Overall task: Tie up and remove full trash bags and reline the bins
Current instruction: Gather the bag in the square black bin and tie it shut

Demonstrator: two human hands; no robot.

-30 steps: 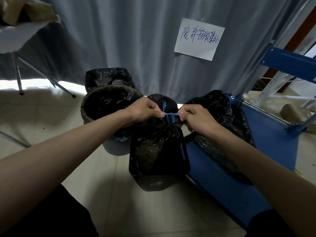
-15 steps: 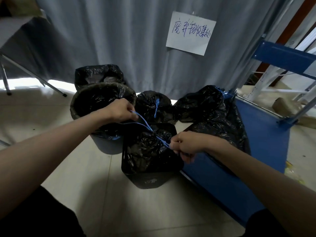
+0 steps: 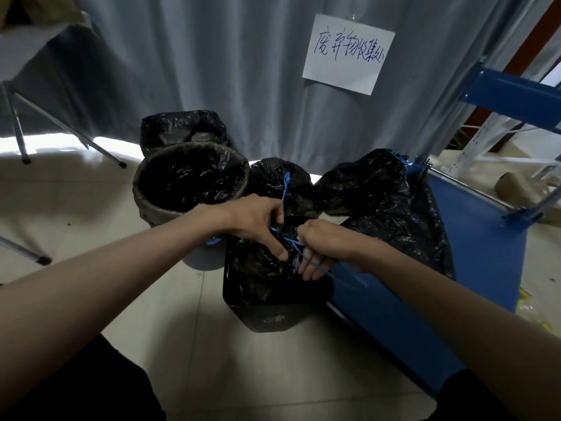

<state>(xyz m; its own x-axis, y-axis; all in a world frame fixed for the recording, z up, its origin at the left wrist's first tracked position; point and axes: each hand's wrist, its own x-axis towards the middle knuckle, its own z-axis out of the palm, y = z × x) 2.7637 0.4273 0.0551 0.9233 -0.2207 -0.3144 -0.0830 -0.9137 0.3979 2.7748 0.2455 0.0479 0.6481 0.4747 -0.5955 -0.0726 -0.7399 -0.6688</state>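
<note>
**Tying the drawstring on the square bin's bag**

I am looking down at a grey curtain (image 3: 243, 71) filling the upper frame, with a blue shelf panel (image 3: 473, 238) running down the right. Tied black bags (image 3: 385, 189) are lying at centre right, and a lined round bin (image 3: 188, 180) is sitting left of centre. The square black bin (image 3: 267, 311) is standing at frame centre, its full trash bag (image 3: 258, 268) directly under both hands. The blue drawstring (image 3: 291, 241) is running roughly left to right between them. My left hand (image 3: 258, 223) is pinching the string, thumb pressing down on the bag. My right hand (image 3: 321, 247) is gripping the other end, string looping over its fingers (image 3: 309, 265). Both hands are close together, equally near; I judge the knot needs a sideways pull.
</note>
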